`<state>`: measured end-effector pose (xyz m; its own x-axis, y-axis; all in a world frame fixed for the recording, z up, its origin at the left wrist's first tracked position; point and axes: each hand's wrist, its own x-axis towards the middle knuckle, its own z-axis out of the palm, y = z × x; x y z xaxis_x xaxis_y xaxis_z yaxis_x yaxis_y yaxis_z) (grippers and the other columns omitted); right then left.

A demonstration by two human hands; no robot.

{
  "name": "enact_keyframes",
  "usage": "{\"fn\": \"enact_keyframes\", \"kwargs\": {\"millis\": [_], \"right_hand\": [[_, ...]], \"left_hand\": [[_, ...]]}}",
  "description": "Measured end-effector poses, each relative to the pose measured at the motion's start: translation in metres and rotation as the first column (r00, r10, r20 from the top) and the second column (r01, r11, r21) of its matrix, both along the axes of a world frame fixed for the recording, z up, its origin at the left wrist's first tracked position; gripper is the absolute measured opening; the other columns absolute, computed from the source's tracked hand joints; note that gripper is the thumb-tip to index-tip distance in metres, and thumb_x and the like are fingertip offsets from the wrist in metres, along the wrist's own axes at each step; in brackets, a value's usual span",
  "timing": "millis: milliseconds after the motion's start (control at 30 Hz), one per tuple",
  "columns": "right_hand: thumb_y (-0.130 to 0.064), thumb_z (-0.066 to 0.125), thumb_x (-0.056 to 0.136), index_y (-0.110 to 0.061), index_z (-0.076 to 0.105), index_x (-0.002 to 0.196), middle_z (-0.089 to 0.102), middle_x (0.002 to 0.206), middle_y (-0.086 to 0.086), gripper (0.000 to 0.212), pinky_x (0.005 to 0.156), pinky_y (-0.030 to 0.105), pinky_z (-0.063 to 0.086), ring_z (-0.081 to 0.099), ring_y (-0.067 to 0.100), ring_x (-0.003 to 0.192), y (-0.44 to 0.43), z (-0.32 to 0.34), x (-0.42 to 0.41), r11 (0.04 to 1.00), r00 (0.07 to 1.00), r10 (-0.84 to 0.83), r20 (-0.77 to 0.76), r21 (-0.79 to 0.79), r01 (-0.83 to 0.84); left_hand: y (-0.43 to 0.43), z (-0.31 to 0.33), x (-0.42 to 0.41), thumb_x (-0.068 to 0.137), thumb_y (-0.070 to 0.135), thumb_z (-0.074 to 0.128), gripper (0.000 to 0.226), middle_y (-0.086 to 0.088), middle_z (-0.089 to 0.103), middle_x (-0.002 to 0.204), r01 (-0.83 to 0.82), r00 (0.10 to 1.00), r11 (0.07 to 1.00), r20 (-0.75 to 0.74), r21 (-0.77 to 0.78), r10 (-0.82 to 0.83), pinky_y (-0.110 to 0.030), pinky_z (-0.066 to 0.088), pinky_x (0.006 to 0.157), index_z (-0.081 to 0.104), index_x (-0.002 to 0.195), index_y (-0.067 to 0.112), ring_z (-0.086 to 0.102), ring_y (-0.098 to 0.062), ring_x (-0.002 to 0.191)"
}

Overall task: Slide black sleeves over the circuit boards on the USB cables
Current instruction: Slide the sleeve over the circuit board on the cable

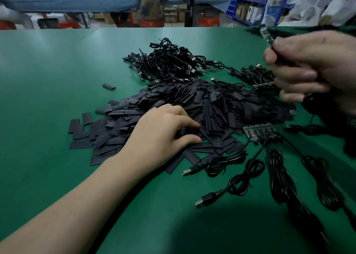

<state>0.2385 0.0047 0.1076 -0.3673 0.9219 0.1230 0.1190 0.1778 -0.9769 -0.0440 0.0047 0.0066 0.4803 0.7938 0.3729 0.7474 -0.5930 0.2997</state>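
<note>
Leftmost, a few stray black sleeves [81, 125] lie flat on the green worktop [38, 80]: thin, matte strips of tubing pressed shut, likely light and limp enough to skid or cling together. Just right of them the left hand [163, 130] rests on the main sleeve pile [212, 103] at the worktop's middle, fingers curled down onto the top layer; whether its grip has closed on one sleeve I cannot tell. A sleeve is probably best pinched at one end and squeezed at its edges so the mouth gapes. Beyond the pile, toward the far edge, sits a glossy tangle of USB cables [173, 60]. Right of the pile lies a row of bare boards [260, 134], their coiled leads trailing to the near edge. Above the far right corner the blurred right hand [312, 68] has its grip pinched on a small circuit board [266, 35], which looks stiff and fragile at its solder, so it is safest held by its edges.
</note>
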Motion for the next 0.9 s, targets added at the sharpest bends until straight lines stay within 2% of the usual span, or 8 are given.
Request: {"fn": "enact_keyframes", "kwargs": {"millis": [133,267,367,500,633,767,833,900], "right_hand": [[-0.058,0.063,0.093,-0.026,0.076,0.089,0.045,0.052,-0.012,0.035,0.046,0.027,0.038,0.040,0.008,0.044,-0.001,-0.012,-0.019,0.957,0.849,-0.240,0.470,0.263,0.125],[-0.044,0.053,0.098,-0.027,0.071,0.077,0.053,0.054,-0.015,0.032,0.047,0.020,0.032,0.042,0.003,0.047,-0.006,-0.051,-0.064,0.918,0.712,-0.320,0.625,0.391,0.068],[-0.041,0.053,0.101,-0.027,0.068,0.078,0.056,0.060,-0.008,0.031,0.052,0.021,0.034,0.046,0.004,0.052,-0.005,-0.071,-0.071,0.922,0.722,-0.320,0.613,0.378,0.088],[-0.046,0.058,0.096,-0.029,0.064,0.079,0.059,0.066,-0.016,0.024,0.054,0.017,0.035,0.050,0.000,0.057,-0.003,-0.081,-0.070,0.927,0.785,-0.313,0.534,0.352,0.129],[-0.041,0.066,0.092,-0.027,0.066,0.083,0.059,0.067,-0.014,0.017,0.058,0.010,0.038,0.051,-0.003,0.057,-0.003,-0.087,-0.068,0.939,0.836,-0.287,0.467,0.312,0.148],[-0.028,0.071,0.093,-0.023,0.067,0.081,0.055,0.056,-0.027,0.013,0.058,0.003,0.037,0.053,-0.005,0.052,-0.004,-0.089,-0.066,0.940,0.880,-0.265,0.393,0.309,0.146],[-0.029,0.074,0.091,-0.022,0.072,0.083,0.062,0.060,-0.025,0.010,0.058,0.008,0.041,0.057,-0.002,0.053,-0.005,-0.089,-0.066,0.942,0.895,-0.252,0.369,0.304,0.140],[-0.030,0.077,0.088,-0.023,0.076,0.089,0.075,0.076,-0.013,0.008,0.068,0.028,0.057,0.072,0.009,0.067,-0.007,-0.089,-0.067,0.953,0.919,-0.229,0.319,0.264,0.146]], "left_hand": [[0.000,0.003,0.001,0.088,0.051,0.073,0.031,0.017,0.068,0.104,-0.008,1.000,0.999,-0.004,0.041,0.008,-0.035,0.048,0.084,0.076,0.116,0.038,0.057,-0.006,0.098],[-0.001,0.004,0.002,0.089,0.045,0.076,0.022,0.014,0.070,0.098,0.003,1.000,0.998,-0.015,0.062,-0.002,-0.037,0.049,0.083,0.078,0.109,0.035,0.061,-0.009,0.094],[-0.002,0.004,0.002,0.089,0.042,0.077,0.014,0.013,0.070,0.094,0.010,1.000,0.997,0.002,0.072,-0.010,-0.038,0.049,0.081,0.080,0.100,0.034,0.062,-0.010,0.089],[0.000,0.005,0.001,0.090,0.039,0.076,0.014,0.015,0.071,0.096,0.007,0.999,1.000,0.043,0.009,-0.007,-0.033,0.050,0.080,0.081,0.101,0.033,0.063,-0.007,0.089],[0.001,0.007,-0.003,0.090,0.033,0.078,0.010,0.013,0.075,0.095,-0.009,0.996,1.000,0.085,0.026,0.007,-0.032,0.053,0.082,0.082,0.098,0.028,0.068,-0.010,0.089],[0.001,0.008,-0.008,0.088,0.029,0.080,0.006,0.010,0.075,0.087,-0.026,0.993,0.996,0.119,0.083,0.016,-0.037,0.056,0.079,0.081,0.090,0.023,0.067,-0.010,0.081],[0.002,0.007,-0.007,0.088,0.028,0.080,0.005,0.010,0.073,0.088,-0.044,0.981,0.993,0.194,0.109,0.022,-0.036,0.056,0.080,0.081,0.088,0.023,0.067,-0.010,0.083],[0.002,0.007,-0.005,0.087,0.029,0.081,0.003,0.011,0.072,0.087,-0.076,0.921,0.996,0.386,0.054,0.049,-0.026,0.054,0.080,0.081,0.085,0.027,0.067,-0.007,0.084]]}}
